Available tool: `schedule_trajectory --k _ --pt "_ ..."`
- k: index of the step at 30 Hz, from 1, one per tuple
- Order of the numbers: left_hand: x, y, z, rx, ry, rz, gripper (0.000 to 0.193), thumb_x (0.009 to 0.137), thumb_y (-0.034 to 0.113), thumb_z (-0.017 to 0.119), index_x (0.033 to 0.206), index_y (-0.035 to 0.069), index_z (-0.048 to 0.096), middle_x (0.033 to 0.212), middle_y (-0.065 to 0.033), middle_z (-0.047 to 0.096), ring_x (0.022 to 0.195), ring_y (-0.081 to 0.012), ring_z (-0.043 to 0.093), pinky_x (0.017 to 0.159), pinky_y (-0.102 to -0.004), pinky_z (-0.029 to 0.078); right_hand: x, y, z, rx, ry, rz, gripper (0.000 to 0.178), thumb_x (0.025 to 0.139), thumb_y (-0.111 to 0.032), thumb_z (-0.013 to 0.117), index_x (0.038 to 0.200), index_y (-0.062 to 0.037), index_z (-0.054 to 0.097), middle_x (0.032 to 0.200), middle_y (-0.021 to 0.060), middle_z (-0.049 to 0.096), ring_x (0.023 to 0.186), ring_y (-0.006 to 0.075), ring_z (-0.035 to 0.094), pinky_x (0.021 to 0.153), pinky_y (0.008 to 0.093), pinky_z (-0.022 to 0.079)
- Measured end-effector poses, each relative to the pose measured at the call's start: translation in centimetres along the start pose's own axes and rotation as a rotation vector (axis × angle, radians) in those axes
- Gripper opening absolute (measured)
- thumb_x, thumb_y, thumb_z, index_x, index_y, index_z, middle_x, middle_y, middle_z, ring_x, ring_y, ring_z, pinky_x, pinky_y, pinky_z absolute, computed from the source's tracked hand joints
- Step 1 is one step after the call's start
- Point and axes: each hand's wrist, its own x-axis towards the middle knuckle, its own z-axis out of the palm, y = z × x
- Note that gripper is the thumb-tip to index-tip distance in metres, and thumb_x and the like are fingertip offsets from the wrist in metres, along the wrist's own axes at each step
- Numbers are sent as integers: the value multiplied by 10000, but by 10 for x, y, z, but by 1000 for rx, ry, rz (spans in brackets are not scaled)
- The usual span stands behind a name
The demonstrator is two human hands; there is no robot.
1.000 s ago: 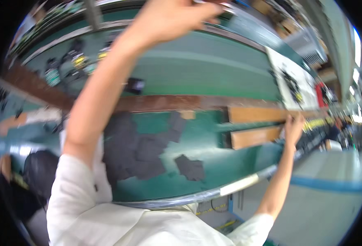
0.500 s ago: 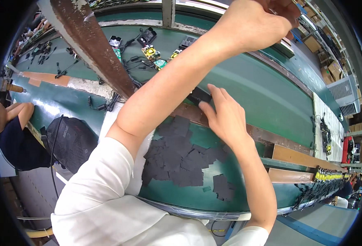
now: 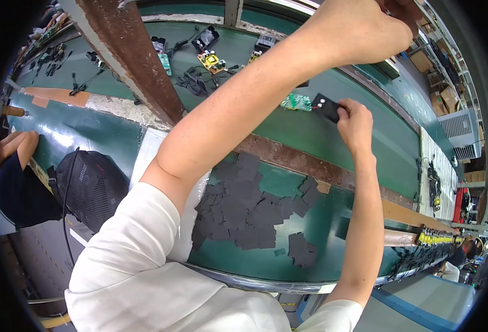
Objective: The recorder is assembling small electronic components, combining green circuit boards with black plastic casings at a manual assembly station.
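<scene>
Black pads point(image 3: 244, 207) on green bench point(image 3: 321, 130); circuit board point(image 3: 295, 102) seemingly green.

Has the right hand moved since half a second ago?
Yes. The right hand went from the brown rail out to the black part.

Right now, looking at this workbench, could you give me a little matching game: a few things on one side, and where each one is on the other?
Things:
1. right hand
2. left hand
3. dark foam squares
4. green circuit board

Places:
A. piled on the near green bench
B. raised high at the top of the view
C. gripping a small black box
D. lying just left of the black box

Pairs: 1-C, 2-B, 3-A, 4-D
</scene>
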Motion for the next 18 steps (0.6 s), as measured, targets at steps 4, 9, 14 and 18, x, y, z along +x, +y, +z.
schedule_trajectory --k 4,9,14,18 --pt "-3 -8 12 36 -51 -39 119 858 7 658 958 -42 698 838 -149 711 742 -234 657 690 -370 519 -27 14 -27 -110 74 86 245 930 -123 743 1147 -8 756 893 190 755 852 358 742 818 449 575" --pt "-26 -77 31 376 -486 -116 556 946 311 726 1410 41 583 1222 -168 750 1081 -321 733 910 -411 581 -86 -59 -83 113 -323 302 279 915 -221 802 1031 -5 670 1094 153 697 906 368 710 774 461 555" --pt "-107 -134 73 715 -609 -88 585 895 202 717 1444 65 569 1240 -207 716 1332 -432 578 1079 -510 508 -146 -104 -86 4 -458 160 302 854 -158 850 1011 -9 640 965 163 691 875 399 686 734 479 534" --pt "-126 -138 86 854 -886 -176 396 845 109 725 1234 41 693 1168 -192 721 1286 -413 590 1020 -537 524 -156 -78 -78 139 -506 139 352 820 -110 866 1053 -13 620 991 170 687 890 404 691 733 491 529"
